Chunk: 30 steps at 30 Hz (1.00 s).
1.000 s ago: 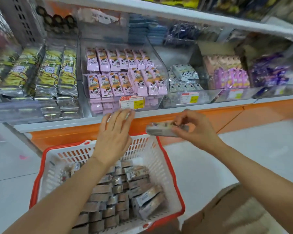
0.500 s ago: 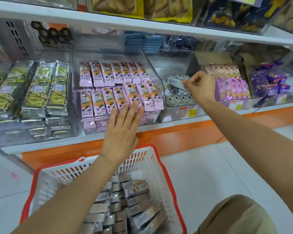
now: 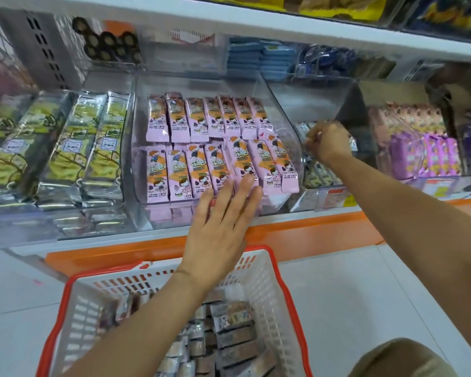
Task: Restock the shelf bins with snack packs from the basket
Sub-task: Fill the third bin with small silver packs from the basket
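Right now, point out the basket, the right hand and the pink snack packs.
basket (image 3: 120,287), head view, white lattice of the back wall.
right hand (image 3: 328,144), head view, back of the hand.
pink snack packs (image 3: 174,175), head view, face of a front-row pack.

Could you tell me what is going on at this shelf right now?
A person is restocking shelf bins from a basket on the floor. The right hand reaches into the clear bin beside the pink packs, fingers curled; whether it holds a pack cannot be made out. The left hand is open, fingers at the front of the pink packs' bin. Many packs lie in the basket.
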Tool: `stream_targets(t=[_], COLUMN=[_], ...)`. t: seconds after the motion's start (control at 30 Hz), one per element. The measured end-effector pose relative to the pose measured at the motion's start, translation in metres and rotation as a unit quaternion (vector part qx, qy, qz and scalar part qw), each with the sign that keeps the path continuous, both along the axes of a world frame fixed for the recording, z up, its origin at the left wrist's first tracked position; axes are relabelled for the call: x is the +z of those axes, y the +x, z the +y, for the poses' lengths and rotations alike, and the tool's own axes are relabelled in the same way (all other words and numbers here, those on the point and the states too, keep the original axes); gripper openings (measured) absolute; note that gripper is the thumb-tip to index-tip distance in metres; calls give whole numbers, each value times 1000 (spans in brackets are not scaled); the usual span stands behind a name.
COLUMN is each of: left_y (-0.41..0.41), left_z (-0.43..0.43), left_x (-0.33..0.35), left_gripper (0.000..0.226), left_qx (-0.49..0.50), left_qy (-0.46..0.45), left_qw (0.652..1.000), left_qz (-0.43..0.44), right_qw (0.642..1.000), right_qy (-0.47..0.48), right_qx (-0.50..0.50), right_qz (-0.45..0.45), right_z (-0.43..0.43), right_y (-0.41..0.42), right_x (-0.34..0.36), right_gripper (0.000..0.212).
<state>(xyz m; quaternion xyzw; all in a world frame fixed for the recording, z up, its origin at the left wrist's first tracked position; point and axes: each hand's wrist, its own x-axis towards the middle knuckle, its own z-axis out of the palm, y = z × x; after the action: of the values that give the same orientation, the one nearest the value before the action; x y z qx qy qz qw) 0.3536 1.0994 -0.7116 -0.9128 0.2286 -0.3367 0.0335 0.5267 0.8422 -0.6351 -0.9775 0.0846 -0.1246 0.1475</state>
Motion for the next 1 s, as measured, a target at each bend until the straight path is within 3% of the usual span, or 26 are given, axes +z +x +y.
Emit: stream_targets(t=[0.17, 0.4, 0.53, 0.7, 0.83, 1.0], left_y=[-3, -20, -48, -77, -75, -76], left_z=[2, 10, 33, 70, 90, 113], left_x=[5, 6, -28, -70, -97, -129], left_gripper=[89, 92, 96, 100, 95, 93], left_qx=[1, -22, -19, -9, 43, 119], left_qy=[17, 3, 12, 53, 45, 80], left_qw=[999, 999, 997, 983, 966, 943], left_qz=[30, 34, 69, 173, 251, 300], right_qw=[998, 950, 928, 935, 945, 920], right_qy=[20, 178, 216, 206, 138, 23], right_qx=[25, 150, 212, 272, 282, 275], right_qz=[-56, -210, -217, -100, 94, 279], right_z=[-2, 36, 70, 110, 121, 134], right_y=[-19, -123, -186, -234, -249, -252], right_x=[10, 38, 17, -63, -141, -206], right_gripper=[30, 9, 11, 9, 16, 29])
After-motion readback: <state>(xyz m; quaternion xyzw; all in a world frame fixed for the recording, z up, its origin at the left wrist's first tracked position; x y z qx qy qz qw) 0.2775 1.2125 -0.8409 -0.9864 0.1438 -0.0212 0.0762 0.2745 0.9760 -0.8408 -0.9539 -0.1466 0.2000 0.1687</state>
